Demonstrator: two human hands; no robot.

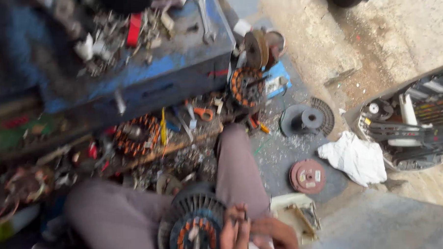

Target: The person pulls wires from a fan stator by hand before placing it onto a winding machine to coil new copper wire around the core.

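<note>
Motor stator [193,231] beside hands [250,234]

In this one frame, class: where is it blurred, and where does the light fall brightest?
Head view: motion blur smears the whole frame, worst at the left edge and over the hands by the motor coil; daylight is brightest on the concrete floor top right, while the blue box sits dimmer.
</note>
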